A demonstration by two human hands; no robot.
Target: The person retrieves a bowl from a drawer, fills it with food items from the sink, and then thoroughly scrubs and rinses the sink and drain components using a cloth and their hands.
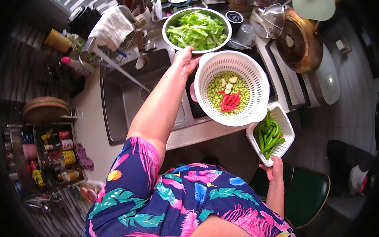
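Note:
My left hand (186, 60) grips the near rim of a stainless steel bowl (167, 39) with its thumb on top; its other fingers are partly hidden beside the colander. Torn green leaf vegetables (200, 31) fill the bowl. Right of that hand is a round white plastic colander (256, 89), holding shelled green beans (215, 94), peeled garlic cloves (229, 86) and red chili peppers (230, 101). My right hand (274, 170) holds a white rectangular plastic basket (287, 131) by its near end, in front of the counter edge. Long green peppers (270, 135) lie inside it.
A steel sink (124, 97) with a faucet (116, 64) is at left. A large pan (297, 44) and a wire strainer (274, 21) stand at back right. Below right is a green chair (309, 191). Bottles and jars fill a rack (35, 125) at far left.

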